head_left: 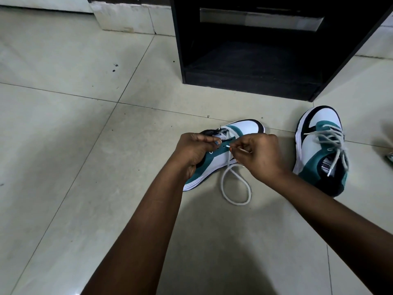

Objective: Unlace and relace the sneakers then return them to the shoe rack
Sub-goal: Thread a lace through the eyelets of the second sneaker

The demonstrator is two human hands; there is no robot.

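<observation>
Keep your left hand (194,149) gripping the sneaker (214,158) steady; with your right hand (258,155) pinching the lace tip (230,146), aim squarely at the eyelet (223,146); pull slack evenly.

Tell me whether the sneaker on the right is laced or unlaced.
Laced. Grey laces cross the front of the right sneaker, their loose ends draped over its tongue; whether they are knotted cannot be told. It stands upright on the floor, untouched.
</observation>
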